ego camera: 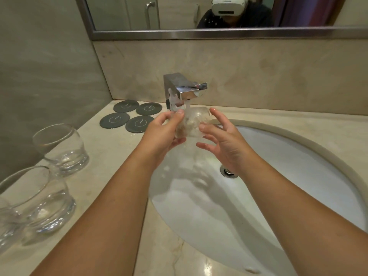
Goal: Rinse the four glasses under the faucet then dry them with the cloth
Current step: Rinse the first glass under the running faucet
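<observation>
The left hand (163, 132) grips a glass (192, 124) directly under the faucet (183, 90), thumb on top and fingers curled beneath. The right hand (225, 140) is spread, its fingertips touching the glass's other side. Water runs from the faucet into the glass above the sink (298, 176). Just left of the faucet lie four dark coasters (131, 116). Well left of it, more glasses (63, 152) stand on the tabletop (111, 156).

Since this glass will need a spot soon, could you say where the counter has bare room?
Bare counter lies between the coasters and the far glass, and behind the sink right of the faucet. The left edge is crowded with glasses.
</observation>
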{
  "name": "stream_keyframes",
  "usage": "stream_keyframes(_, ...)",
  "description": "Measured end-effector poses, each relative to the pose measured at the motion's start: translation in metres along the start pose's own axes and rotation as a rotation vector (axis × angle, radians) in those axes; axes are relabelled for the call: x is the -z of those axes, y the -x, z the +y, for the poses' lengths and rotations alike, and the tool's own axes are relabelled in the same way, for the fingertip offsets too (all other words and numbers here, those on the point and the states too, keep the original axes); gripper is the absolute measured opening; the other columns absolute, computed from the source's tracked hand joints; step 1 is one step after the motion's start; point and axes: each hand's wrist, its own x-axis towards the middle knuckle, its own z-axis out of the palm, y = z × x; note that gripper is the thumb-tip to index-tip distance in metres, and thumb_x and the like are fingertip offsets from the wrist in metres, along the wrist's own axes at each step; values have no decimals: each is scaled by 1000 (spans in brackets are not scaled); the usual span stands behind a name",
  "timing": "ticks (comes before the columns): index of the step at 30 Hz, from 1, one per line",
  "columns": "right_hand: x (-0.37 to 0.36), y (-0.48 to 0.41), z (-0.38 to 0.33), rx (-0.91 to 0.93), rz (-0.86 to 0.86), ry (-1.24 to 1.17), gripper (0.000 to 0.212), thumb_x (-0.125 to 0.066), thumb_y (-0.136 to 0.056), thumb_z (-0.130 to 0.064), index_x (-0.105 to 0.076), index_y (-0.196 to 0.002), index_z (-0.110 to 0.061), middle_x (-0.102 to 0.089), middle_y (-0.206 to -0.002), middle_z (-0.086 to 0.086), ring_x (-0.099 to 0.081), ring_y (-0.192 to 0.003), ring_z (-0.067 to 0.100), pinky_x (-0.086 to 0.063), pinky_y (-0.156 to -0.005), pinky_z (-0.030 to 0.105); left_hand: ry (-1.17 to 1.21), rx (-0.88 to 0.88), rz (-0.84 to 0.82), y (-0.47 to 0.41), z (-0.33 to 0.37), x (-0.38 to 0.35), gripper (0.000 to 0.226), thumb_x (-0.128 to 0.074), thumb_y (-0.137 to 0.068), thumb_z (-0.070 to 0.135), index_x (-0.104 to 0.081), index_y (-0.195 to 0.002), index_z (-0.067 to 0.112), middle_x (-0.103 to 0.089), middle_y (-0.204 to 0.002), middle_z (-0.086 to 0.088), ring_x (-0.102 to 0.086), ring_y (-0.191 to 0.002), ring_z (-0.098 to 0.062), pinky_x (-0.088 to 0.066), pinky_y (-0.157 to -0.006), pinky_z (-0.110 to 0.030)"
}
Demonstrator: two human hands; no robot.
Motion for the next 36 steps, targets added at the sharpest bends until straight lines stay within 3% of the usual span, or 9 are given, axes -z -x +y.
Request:
stream_keyframes(8, -25, -8, 0, 33, 116, -73, 74, -85, -83, -11, -52, -147, -28, -71, -121, 9, -70, -120, 32, -61, -80, 38, -55, 39, -92, 6, 3, 1, 47, -65, -102, 54, -67, -131, 16, -78, -120, -8, -75, -86, -20, -61, -79, -29)
stream_keyframes(12, -17, -11, 6, -14, 153, -101, 83, -89, -81, -21, -48, -153, -17, -64, -139, 15, -72, -114, 33, -61, -76, 36, -83, -9, -159, 5, 3, 3, 50, -77, -100, 26, -53, -143, 29, -71, -133, -9, -75, -108, -21, -61, -94, -38)
stream_keyframes(15, -16, -9, 6, -34, 129, -83, 98, -94, -73, -35, -47, -156, -14, -62, -143, 17, -75, -102, 28, -62, -73, 35, -149, -59, -201, 7, 4, 4, 56, -83, -92, 9, -57, -135, 33, -72, -127, -12, -73, -109, -23, -60, -103, -44)
stream_keyframes(18, -13, -6, 5, -72, 95, -60, 74, -83, -89, -46, -54, -150, -16, -68, -125, 12, -74, -83, 21, -65, -76, 39, -200, -105, -197, 10, 4, 4, 38, -81, -95, 14, -64, -123, 33, -78, -116, -9, -74, -100, -20, -62, -99, -42)
stream_keyframes(20, -7, -5, 3, -89, 77, 4, 83, -83, -83, -55, -51, -153, -24, -64, -133, 11, -70, -95, 25, -65, -76, 42, -166, -105, -166, 9, 4, 3, 26, -78, -98, 21, -67, -121, 29, -79, -115, -13, -75, -98, -21, -62, -97, -40)
stream_keyframes(25, 2, -8, -1, -79, -39, 9, 85, -85, -78, -29, -49, -155, -32, -55, -152, 6, -54, -136, 37, -64, -85, 47, -152, -85, -91, 6, 4, 2, 20, -73, -103, 31, -70, -117, 19, -80, -100, -5, -74, -91, -22, -65, -89, -36)
stream_keyframes(30, 0, -11, 1, -51, -26, -61, 59, -80, -90, -16, -58, -144, -17, -71, -124, 9, -74, -96, 27, -61, -84, 37, -148, -46, -131, 7, 2, 3, 17, -70, -104, 34, -68, -116, 23, -79, -100, -4, -74, -94, -25, -64, -92, -35)
stream_keyframes(33, -1, -11, 1, -62, -35, -107, 29, -74, -96, -15, -66, -124, -13, -69, -124, 16, -74, -93, 25, -62, -88, 36, -178, -90, -179, 6, 1, 3, 48, -87, -90, 35, -61, -130, 35, -75, -122, -8, -76, -106, -22, -62, -98, -38)
stream_keyframes(36, -5, -10, 2, -80, -51, -138, 50, -76, -96, -23, -60, -138, -1, -66, -131, 24, -72, -98, 28, -62, -93, 39, -291, -178, -165, 6, 1, 5, 60, -91, -74, 39, -61, -125, 46, -76, -125, -6, -77, -112, -22, -61, -99, -39)
